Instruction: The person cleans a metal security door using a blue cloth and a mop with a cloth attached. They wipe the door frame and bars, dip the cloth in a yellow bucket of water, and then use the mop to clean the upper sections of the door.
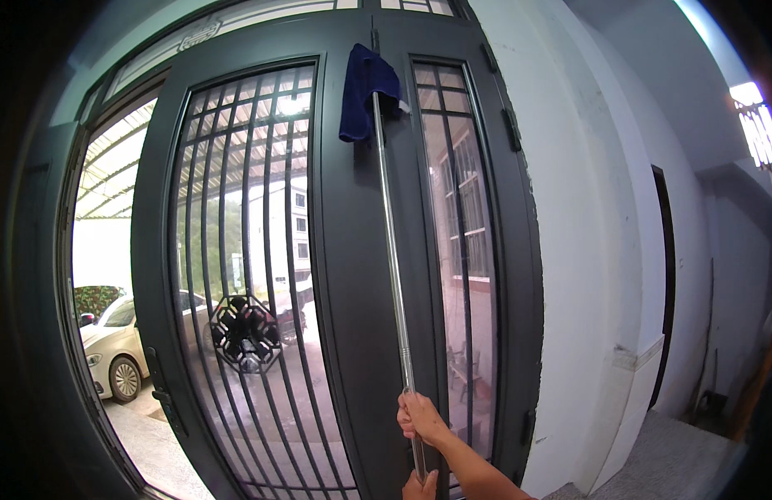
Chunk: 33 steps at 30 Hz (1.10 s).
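Observation:
A long metal pole (389, 244) stands nearly upright before me. My right hand (425, 417) grips its lower part, fingers wrapped around it. Just below, at the bottom edge of the picture, my left hand (420, 486) holds the pole's end and is partly cut off. Draped over the pole's top is a dark blue cloth (366, 87), which hides the head beneath it. The cloth lies against the upper part of a dark grey metal door (355, 250), between its wide and narrow glazed panels.
Black bars and an octagonal ornament (245, 334) cross the wide glass panel. A door handle (163, 397) sits at the door's left edge. Through the opening on the left, a pale car (114, 353) shows outside. A white wall (573, 250) flanks the hinges (511, 130) on the right.

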Motion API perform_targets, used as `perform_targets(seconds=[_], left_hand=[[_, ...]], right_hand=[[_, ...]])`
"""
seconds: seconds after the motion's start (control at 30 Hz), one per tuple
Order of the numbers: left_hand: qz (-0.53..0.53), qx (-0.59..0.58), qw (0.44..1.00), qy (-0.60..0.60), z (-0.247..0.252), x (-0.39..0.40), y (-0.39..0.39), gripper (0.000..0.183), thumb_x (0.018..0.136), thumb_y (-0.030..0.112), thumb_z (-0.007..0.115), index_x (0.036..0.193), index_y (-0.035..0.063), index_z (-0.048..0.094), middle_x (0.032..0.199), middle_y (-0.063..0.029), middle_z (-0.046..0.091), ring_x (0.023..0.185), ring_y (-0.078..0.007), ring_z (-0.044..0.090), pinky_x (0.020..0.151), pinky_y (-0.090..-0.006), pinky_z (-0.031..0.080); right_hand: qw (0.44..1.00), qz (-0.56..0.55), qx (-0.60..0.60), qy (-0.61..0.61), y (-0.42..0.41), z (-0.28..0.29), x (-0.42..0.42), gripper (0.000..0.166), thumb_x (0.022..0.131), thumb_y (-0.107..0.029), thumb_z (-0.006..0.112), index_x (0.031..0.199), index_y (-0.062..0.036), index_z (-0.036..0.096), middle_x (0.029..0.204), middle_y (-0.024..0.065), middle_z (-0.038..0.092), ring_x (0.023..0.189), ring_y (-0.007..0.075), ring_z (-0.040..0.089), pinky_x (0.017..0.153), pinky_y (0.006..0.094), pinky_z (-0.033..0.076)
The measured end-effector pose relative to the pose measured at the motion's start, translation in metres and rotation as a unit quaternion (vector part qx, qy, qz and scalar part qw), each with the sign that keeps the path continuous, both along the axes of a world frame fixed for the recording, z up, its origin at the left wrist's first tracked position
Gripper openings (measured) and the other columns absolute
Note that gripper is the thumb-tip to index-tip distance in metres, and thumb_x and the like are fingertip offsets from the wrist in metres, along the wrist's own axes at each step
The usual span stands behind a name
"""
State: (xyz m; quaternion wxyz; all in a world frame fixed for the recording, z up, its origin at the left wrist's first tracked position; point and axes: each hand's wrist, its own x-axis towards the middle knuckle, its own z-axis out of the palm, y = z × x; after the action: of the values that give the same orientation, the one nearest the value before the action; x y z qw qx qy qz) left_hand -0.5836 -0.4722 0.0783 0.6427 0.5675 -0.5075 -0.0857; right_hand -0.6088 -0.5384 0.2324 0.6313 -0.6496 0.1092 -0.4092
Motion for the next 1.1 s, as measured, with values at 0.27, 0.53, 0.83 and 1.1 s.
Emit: perform_targets(seconds=[0.27,0.53,0.83,1.1], left_hand=[[-0.051,-0.022,0.998,0.030,-0.002,0.041,-0.060,0.022,0.083,0.028,0.046,0.074,0.0071,0.046,0.048,-0.0018,0.043,0.039,-0.0112,0.040,0.037,-0.0268,0.032],[-0.264,0.125,0.935,0.200,0.050,0.038,-0.001,0.023,0.083,0.027,0.046,0.079,0.0042,0.045,0.052,-0.0050,0.045,0.045,-0.0160,0.046,0.042,-0.0289,0.038],[-0.394,0.054,0.899,0.184,0.115,0.067,-0.016,0.019,0.087,0.025,0.041,0.081,0.0066,0.040,0.057,-0.0005,0.038,0.047,-0.0099,0.038,0.045,-0.0240,0.036],[-0.306,-0.011,0.936,0.171,0.227,0.072,0.009,0.028,0.087,0.034,0.040,0.075,0.0086,0.037,0.053,0.0003,0.038,0.041,-0.0080,0.038,0.035,-0.0229,0.033]], right_hand=[[0.995,-0.082,-0.049,-0.028,0.001,0.048,0.017,0.025,0.087,-0.030,0.034,0.075,-0.0090,0.037,0.050,-0.0002,0.035,0.036,0.0065,0.031,0.032,0.0217,0.028],[0.907,-0.326,-0.268,0.008,-0.005,0.038,0.027,0.025,0.086,-0.027,0.038,0.078,-0.0037,0.038,0.053,0.0049,0.044,0.039,0.0122,0.046,0.033,0.0261,0.039],[0.922,-0.307,-0.237,0.018,-0.028,0.173,0.053,0.030,0.086,-0.030,0.037,0.076,-0.0012,0.036,0.052,0.0072,0.043,0.036,0.0145,0.044,0.030,0.0280,0.036],[0.893,-0.331,-0.303,-0.014,0.006,0.273,0.066,0.037,0.084,-0.027,0.036,0.097,0.0074,0.033,0.060,0.0161,0.050,0.041,0.0208,0.050,0.037,0.0313,0.042]])
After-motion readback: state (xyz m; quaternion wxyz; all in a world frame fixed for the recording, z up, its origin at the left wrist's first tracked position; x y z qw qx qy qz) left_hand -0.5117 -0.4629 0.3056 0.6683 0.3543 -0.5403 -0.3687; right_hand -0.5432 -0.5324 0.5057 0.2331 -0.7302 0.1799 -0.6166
